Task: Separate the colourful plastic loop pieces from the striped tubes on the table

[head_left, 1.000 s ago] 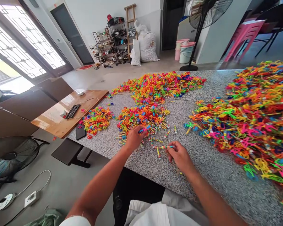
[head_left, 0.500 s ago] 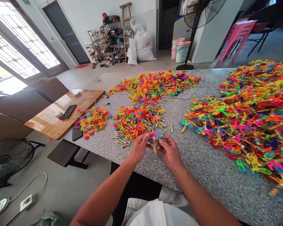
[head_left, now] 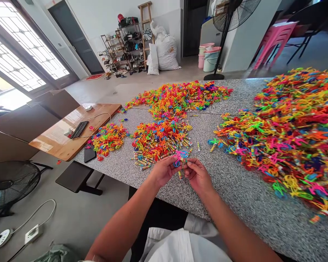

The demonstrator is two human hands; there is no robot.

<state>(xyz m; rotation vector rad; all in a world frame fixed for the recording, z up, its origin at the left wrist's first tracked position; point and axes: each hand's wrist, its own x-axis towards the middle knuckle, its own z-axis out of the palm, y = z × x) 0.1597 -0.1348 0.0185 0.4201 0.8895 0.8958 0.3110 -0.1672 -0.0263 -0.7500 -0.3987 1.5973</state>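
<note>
A tiled-grey room with a standing fan (head_left: 230, 18), cut off at the top edge, lies beyond a speckled grey tabletop (head_left: 221, 196). White sacks (head_left: 166, 52) stand on the floor ahead of the hands, their contents hidden. The left hand (head_left: 164, 171) and the right hand (head_left: 197, 175) are close together above the tabletop, fingertips closed on a small pink and blue plastic cluster (head_left: 182, 155) between them. The left thumb and fingers pinch its left side; the right thumb and fingers pinch its lower right side. The fingers cover part of it, so how many pieces it has and how they join cannot be made out. Just below the fingertips, a small patterned tube (head_left: 180, 174) shows, its upper part hidden.

Directly beyond the hands is a middle pile (head_left: 159, 136) of bright pieces, with patterned tubes along its near edge, too small and tangled to tell apart. A far pile (head_left: 177, 96) lies past it, and a small pile (head_left: 109, 140) sits to the left, beside a dark flat object (head_left: 90, 154) partly covered by pieces. Right of the hands, a large heap (head_left: 297, 142) runs out of view, blurred towards its near edge. Both forearms are cut off below.
</note>
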